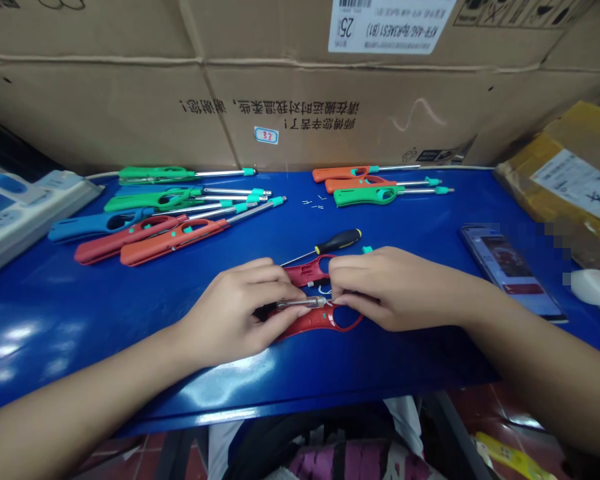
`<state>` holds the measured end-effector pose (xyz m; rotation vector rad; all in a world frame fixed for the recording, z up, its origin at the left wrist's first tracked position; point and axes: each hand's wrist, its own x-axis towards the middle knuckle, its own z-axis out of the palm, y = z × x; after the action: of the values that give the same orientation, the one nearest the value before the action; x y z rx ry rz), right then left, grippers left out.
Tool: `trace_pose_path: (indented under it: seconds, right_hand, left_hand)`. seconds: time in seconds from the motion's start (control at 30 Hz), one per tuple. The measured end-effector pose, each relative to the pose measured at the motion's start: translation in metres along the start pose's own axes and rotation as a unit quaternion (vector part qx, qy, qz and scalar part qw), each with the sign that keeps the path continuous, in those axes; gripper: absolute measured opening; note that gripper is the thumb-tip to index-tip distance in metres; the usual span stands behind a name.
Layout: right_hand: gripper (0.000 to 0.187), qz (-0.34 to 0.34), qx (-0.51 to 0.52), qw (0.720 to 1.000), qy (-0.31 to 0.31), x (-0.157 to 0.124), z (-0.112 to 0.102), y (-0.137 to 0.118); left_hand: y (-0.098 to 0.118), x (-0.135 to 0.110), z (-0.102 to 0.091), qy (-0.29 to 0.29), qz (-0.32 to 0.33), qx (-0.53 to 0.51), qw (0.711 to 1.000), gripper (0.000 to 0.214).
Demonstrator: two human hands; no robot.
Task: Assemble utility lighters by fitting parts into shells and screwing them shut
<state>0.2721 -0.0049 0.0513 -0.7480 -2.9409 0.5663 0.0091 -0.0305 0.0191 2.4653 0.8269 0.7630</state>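
Note:
Over the middle of the blue table, my left hand (237,303) pinches a small clear lighter fuel tank (303,303) between thumb and fingers. My right hand (397,287) is closed at the tank's right end, its fingertips beside a thin pale piece; what exactly they grip is too small to make out. Beneath my hands lie two red lighter casing halves, an upper half (305,273) and a lower half (313,323) with a trigger loop. My hands partly cover both. A white wire (324,290) shows between them. Just behind lies a black and yellow screwdriver (337,241).
Several assembled lighters (175,230) lie at the back left, and others (365,195) at the back right. Small white tubes (316,202) are scattered between. A phone (513,273) and taped box (575,173) stand right, a power strip (30,210) left. Cardboard (130,113) walls the back.

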Motion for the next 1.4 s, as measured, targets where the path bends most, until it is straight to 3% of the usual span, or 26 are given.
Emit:
trace_pose_path:
  seconds: [0.27,0.37,0.47,0.67,0.8,0.93,1.0,1.1,1.4]
  right_hand:
    - [0.006,0.04,0.012,0.999,-0.008,-0.005,-0.004,0.007]
    - [0.016,0.039,-0.015,0.999,-0.007,-0.005,-0.004,0.001]
    - [0.025,0.019,-0.021,0.999,-0.036,-0.005,-0.002,-0.004]
    - [0.015,0.013,0.034,0.995,-0.094,-0.008,-0.001,-0.009]
    - [0.009,0.011,0.114,0.992,-0.055,-0.01,-0.009,-0.01]
    - [0.01,0.022,0.104,0.994,0.019,-0.009,-0.015,-0.007]
    - [0.013,0.042,0.068,0.996,0.049,-0.009,-0.016,-0.001]
    - [0.016,0.081,0.005,0.994,0.077,-0.01,-0.015,0.013]
    - [0.017,0.089,-0.03,0.994,0.048,-0.01,-0.013,0.036]
  left_hand:
    - [-0.005,0.0,-0.002,0.0,-0.023,0.013,1.0,0.012]
    - [-0.007,-0.001,0.0,-0.02,-0.028,0.031,0.999,0.015]
    - [-0.008,-0.002,0.001,-0.022,-0.033,0.035,0.999,0.013]
    - [-0.008,-0.001,0.0,-0.017,-0.036,0.024,0.999,0.011]
    - [-0.01,0.002,-0.001,0.053,-0.048,0.0,0.997,0.013]
    - [-0.021,0.004,-0.004,0.105,-0.121,-0.008,0.987,0.015]
    - [-0.028,0.005,-0.005,0.108,-0.15,-0.016,0.983,0.017]
    - [-0.034,0.004,-0.006,0.108,-0.14,-0.005,0.984,0.019]
    - [-0.029,0.003,-0.004,0.042,-0.109,0.066,0.991,0.024]
